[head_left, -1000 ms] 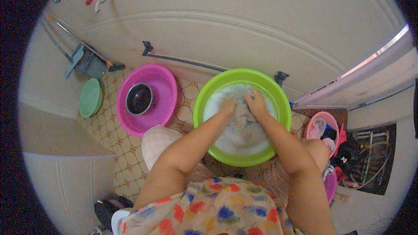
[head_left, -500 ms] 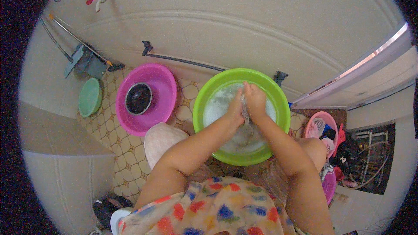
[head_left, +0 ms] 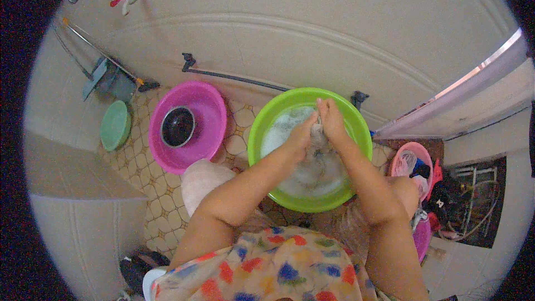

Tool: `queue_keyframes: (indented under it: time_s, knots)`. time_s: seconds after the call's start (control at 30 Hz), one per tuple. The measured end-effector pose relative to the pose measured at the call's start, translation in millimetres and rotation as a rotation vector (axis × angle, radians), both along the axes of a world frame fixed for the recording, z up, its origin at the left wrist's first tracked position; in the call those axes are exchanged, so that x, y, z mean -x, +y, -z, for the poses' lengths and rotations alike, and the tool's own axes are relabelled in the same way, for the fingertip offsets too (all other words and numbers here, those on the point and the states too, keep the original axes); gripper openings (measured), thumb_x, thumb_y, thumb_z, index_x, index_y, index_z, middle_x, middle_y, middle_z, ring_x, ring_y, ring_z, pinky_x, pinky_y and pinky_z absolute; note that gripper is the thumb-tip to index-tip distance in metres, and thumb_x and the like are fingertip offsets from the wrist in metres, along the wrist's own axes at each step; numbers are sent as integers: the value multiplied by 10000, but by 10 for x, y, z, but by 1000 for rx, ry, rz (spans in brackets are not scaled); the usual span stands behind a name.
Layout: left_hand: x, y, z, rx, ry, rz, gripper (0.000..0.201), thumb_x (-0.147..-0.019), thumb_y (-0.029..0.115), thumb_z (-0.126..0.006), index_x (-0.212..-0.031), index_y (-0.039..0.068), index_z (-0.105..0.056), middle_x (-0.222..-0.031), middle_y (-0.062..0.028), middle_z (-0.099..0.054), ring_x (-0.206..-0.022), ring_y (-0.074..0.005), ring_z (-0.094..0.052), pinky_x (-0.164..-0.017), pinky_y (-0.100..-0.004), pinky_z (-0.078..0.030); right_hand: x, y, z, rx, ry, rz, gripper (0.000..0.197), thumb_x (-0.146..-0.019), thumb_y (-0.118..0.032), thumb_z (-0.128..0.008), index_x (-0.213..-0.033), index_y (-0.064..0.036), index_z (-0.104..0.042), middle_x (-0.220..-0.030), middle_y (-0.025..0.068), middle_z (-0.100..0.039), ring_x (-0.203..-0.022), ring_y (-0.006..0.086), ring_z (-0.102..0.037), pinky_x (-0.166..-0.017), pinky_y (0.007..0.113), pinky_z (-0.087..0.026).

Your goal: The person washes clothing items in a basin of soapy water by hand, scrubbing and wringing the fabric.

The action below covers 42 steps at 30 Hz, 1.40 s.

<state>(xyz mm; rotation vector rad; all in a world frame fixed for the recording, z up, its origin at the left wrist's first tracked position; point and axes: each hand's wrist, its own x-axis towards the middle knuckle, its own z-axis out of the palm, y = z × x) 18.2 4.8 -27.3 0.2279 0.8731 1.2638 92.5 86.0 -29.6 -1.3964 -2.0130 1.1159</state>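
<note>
A lime-green basin (head_left: 365, 147) of cloudy, sudsy water (head_left: 309, 184) stands in front of me, between my knees. Over its middle, my left hand (head_left: 302, 134) and my right hand (head_left: 332, 120) are close together, palms facing. Pinched between them is a wet, pale piece of cloth (head_left: 317, 138), bunched up and hanging down into the water. What kind of garment or cloth it is, I cannot make out. Foam floats mostly at the basin's left side.
To the left lie a pink basin (head_left: 214, 139) with a dark round bowl (head_left: 178, 127) in it, and a small green basin (head_left: 116, 125). A dustpan (head_left: 114, 81) leans in the corner. At the right stands a pink basket (head_left: 399, 159) of mixed items. A grey pipe (head_left: 239, 79) runs along the wall.
Both hands have shifted slightly up and to the right within the basin, still together on the cloth. More of the bunched cloth shows between them now.
</note>
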Motion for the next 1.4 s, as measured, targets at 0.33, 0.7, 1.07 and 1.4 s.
queue_keyframes:
  time_s: [0.33, 0.7, 1.07, 1.4]
  knots:
    - [315, -200, -341, -119, 781, 290, 315, -747, 202, -580, -998, 25, -506, -856, -47, -550, -771, -126, -510, -696, -261, -423, -321, -60, -449, 576, 478, -272, 288, -814, -310, -495, -974, -71, -494, -889, 12, -499, -802, 109, -455, -702, 258, -366]
    - [380, -292, -172, -205, 270, -109, 315, -738, 92, -487, -1046, 26, -480, -955, -73, -555, -870, -178, -540, -780, -304, -422, -458, -28, 90, 591, 219, -829, 388, -764, -279, -568, -1056, -49, -457, -974, 28, -505, -921, 123, -457, -809, 282, -358]
    - [593, -477, 369, -23, 906, 346, 542, -670, 135, -608, -1156, 46, -387, -1070, -112, -489, -969, -198, -484, -841, -308, -379, -661, 75, -127, 663, 775, -335, 223, -632, -68, -506, -849, -90, -456, -780, 20, -478, -745, 141, -462, -656, 263, -391]
    - [30, -567, -346, -303, 1200, 198, 737, -663, 300, -675, -1217, 6, -289, -1154, -134, -412, -1019, -220, -438, -876, -319, -343, -725, -45, -277, 692, 627, -679, 219, -772, -221, -536, -924, -64, -553, -914, 43, -534, -825, 154, -500, -728, 269, -404]
